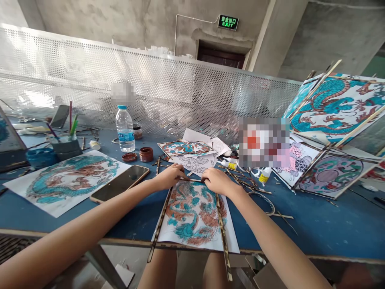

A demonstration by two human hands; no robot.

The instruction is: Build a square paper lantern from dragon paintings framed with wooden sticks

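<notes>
A sheet painted with a teal and rust-brown dragon design (195, 212) lies in front of me, its near edge at the table's front. One mottled bamboo strip (160, 224) runs along its left side and another strip (221, 230) along its right, both overhanging the table edge. Across the top of the sheet lies a shorter dark strip (192, 180). My left hand (171, 177) has curled fingers at that strip's left end, and my right hand (217, 181) grips near its right end. The fingertips are partly hidden behind both hands.
Left are a phone (122, 184), another dragon painting (72, 180), a water bottle (124, 130) and an open brown paint jar (146, 154). Glue bottles (264, 175), loose strips (248, 182) and a coil (266, 202) lie right. Framed paintings (333, 104) stand far right; a perforated metal screen (180, 92) backs the table.
</notes>
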